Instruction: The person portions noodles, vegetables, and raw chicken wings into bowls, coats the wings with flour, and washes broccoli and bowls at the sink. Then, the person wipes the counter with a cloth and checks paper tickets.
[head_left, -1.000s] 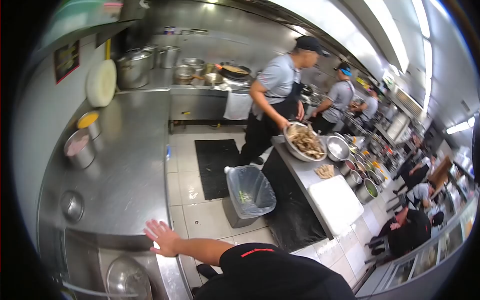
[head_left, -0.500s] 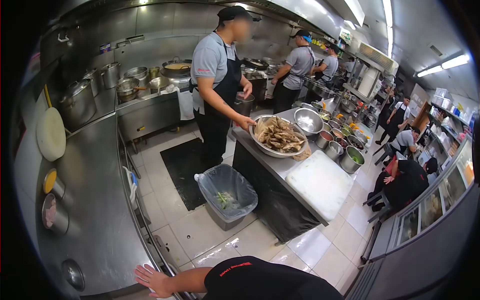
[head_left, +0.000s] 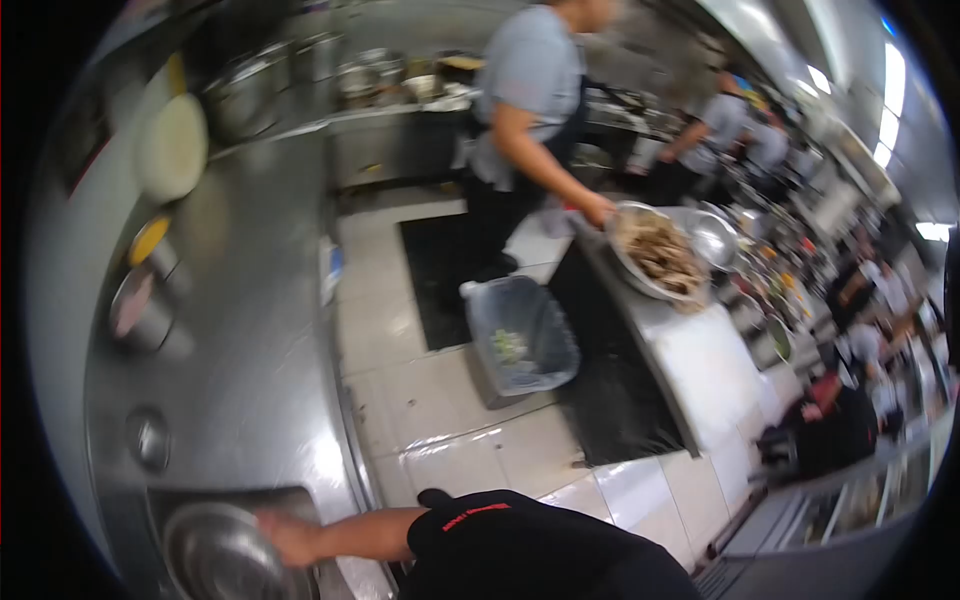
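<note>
My left hand (head_left: 288,540) is at the lower left, at the right rim of a wide, round metal bowl (head_left: 215,570). Its fingers are blurred but appear closed on the rim. The bowl sits in the sink (head_left: 305,497) set into the steel counter (head_left: 250,330), and its lower part is cut off by the frame. A small round metal piece (head_left: 150,438) lies on the counter just above the sink. My right hand is out of view.
Metal containers (head_left: 148,312) stand along the counter's left side. A lined bin (head_left: 520,340) is on the floor. Across from me, a co-worker (head_left: 525,100) holds a bowl of brown food (head_left: 660,255) at a prep table with a white cutting board (head_left: 705,370). Other people stand farther back.
My view has swung left and down, bringing the sink and metal bowl into sight. My left hand has gone from spread fingers by the counter edge to the bowl's rim.
</note>
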